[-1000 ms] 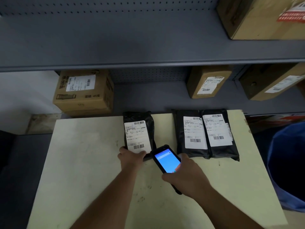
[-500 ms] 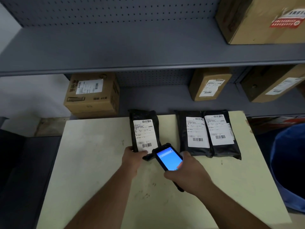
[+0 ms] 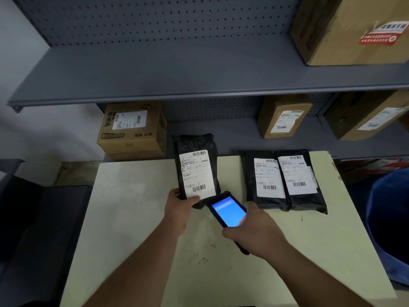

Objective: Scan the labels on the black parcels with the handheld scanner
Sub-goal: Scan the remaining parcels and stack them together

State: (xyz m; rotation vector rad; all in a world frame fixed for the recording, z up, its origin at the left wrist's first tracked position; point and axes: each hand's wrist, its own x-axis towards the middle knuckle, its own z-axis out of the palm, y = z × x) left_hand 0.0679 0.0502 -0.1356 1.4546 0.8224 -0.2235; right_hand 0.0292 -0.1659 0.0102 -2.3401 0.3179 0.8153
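Note:
My left hand (image 3: 180, 207) grips the lower edge of a black parcel (image 3: 194, 147) with a white barcode label, holding it tilted up off the pale table (image 3: 132, 218). My right hand (image 3: 254, 231) holds the handheld scanner (image 3: 228, 210), its blue screen lit, with its top end just below that parcel's lower barcode. Two more black parcels lie side by side at the table's back right, one on the left (image 3: 263, 178) and one on the right (image 3: 298, 176), labels facing up.
Grey metal shelving (image 3: 177, 80) runs behind the table with several cardboard boxes: one at left (image 3: 132, 129), one at the middle (image 3: 283, 116), others at right. A blue bin (image 3: 389, 218) stands right of the table. A dark surface (image 3: 39, 229) lies to the left.
My left hand has lifted the left parcel from lying flat on the table to tilted up. The scanner stays close under its lower barcode. The view has shifted upward and left.

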